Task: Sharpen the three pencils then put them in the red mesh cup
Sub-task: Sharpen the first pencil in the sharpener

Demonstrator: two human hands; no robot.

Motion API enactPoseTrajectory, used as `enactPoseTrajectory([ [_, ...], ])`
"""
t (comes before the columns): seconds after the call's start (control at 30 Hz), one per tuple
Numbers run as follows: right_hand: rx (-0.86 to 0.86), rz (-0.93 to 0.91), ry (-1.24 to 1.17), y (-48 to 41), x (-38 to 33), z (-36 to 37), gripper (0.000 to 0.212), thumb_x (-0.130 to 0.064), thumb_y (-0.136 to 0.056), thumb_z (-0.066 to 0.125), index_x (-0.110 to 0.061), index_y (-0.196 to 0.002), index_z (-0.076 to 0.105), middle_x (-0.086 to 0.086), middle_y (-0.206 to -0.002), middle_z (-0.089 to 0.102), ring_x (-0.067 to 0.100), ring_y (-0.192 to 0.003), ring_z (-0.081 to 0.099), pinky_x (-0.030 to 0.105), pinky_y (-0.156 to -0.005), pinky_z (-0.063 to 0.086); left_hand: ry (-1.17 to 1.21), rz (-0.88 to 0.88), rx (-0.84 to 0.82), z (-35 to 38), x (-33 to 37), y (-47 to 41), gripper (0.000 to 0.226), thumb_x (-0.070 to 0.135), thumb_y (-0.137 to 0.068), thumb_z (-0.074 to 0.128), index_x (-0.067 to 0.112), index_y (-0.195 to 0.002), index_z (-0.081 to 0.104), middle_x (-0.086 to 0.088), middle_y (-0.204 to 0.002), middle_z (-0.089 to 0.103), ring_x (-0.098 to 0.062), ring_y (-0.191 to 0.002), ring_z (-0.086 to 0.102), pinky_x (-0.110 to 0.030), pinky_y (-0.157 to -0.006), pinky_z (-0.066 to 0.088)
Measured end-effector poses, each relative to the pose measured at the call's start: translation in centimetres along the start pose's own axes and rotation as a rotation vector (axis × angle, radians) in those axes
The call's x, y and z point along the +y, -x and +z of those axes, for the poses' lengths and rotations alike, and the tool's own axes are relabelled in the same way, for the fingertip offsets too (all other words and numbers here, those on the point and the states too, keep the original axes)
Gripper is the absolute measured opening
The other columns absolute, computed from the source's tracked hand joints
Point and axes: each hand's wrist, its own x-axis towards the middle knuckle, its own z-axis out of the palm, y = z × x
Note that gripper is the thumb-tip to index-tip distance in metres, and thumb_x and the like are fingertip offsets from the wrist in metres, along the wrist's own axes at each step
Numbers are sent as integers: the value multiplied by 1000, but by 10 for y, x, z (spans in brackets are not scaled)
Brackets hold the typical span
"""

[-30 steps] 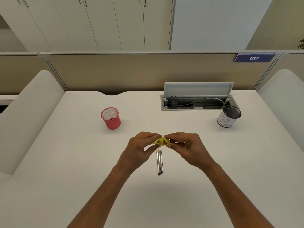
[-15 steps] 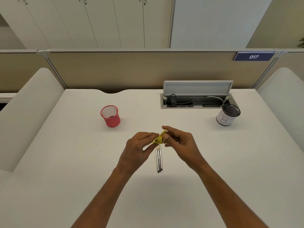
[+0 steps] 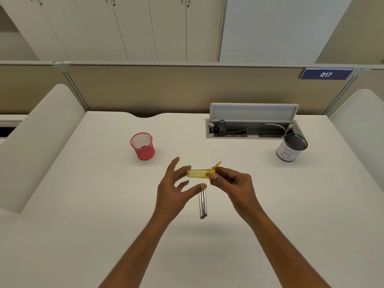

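Note:
My right hand pinches the right end of a yellow translucent pencil sharpener, whose small lid flap stands open. The sharpener is held level above the desk. My left hand is spread open just left of and below the sharpener, fingers straight, not gripping it. Three grey pencils lie side by side on the white desk under the hands, their far ends hidden by my left thumb. The red mesh cup stands upright to the far left of the hands and looks empty.
A black mesh cup wrapped in white paper stands at the right. Behind it an open cable tray with its lid raised is set into the desk. White padded side panels flank the desk, and a beige partition closes the back.
My left hand let go of the sharpener and spread open. My right hand turned the sharpener level, and its lid flap now stands open.

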Motion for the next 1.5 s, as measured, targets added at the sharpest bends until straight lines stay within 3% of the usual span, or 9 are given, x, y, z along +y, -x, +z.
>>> enactPoseTrajectory([
  [0.13,-39,39,-48,0,0,1,34,-13,-86,74,1,-117,73,16,-112,77,32,-110,72,46,-100,56,559,-355,-40,14,7,5,58,18,-74,86,4,-128,68,-17,-120,75,-27,-109,74,-32,-88,60],
  [0.3,-82,47,-58,1,4,4,29,-8,-94,67,4,-120,71,19,-115,75,31,-115,70,42,-102,55,689,-375,-50,27,11,7,32,12,-85,77,0,-115,73,-18,-122,75,-29,-116,72,-29,-91,59],
  [0.5,-93,67,-73,-1,9,5,28,-11,-94,68,1,-118,72,18,-116,75,31,-114,70,41,-99,56,685,-377,-5,27,9,3,27,6,-88,75,-3,-113,73,-19,-117,76,-27,-112,74,-30,-95,59],
  [0.7,53,113,-48,-15,17,-3,21,-12,-90,74,-1,-107,76,21,-102,76,29,-92,74,38,-90,60,752,-365,61,13,11,-9,22,5,-89,72,-2,-110,74,-17,-114,78,-25,-107,75,-27,-87,60],
  [0.83,146,172,135,-25,44,-21,14,-19,-88,79,-8,-96,79,12,-90,78,25,-87,75,33,-84,61,764,-362,92,4,12,-15,16,2,-87,72,-1,-103,75,-18,-110,78,-25,-103,77,-29,-88,62],
  [0.93,224,237,372,-28,80,-32,12,-27,-83,82,-17,-89,80,2,-81,79,19,-80,76,35,-84,62,756,-357,112,1,11,-18,26,3,-84,75,-3,-109,72,-20,-112,77,-27,-102,76,-30,-88,62],
  [1.1,238,258,732,-29,122,-33,21,-25,-82,82,-11,-97,77,0,-81,75,10,-78,69,16,-75,48,772,-375,156,1,7,-23,29,0,-86,74,-8,-114,70,-21,-115,76,-26,-101,76,-29,-87,62],
  [1.2,207,226,868,-36,137,-29,24,-25,-82,81,-8,-99,75,3,-86,74,16,-82,66,23,-82,50,773,-383,163,-1,4,-25,22,-1,-87,72,-4,-110,72,-19,-111,77,-25,-98,77,-29,-85,62],
  [1.5,155,186,1036,-50,149,-12,24,-27,-85,78,-7,-96,70,6,-92,66,20,-82,59,30,-73,45,774,-401,189,-5,-5,-29,47,5,-78,77,-11,-121,67,-23,-120,74,-28,-104,76,-30,-86,62],
])
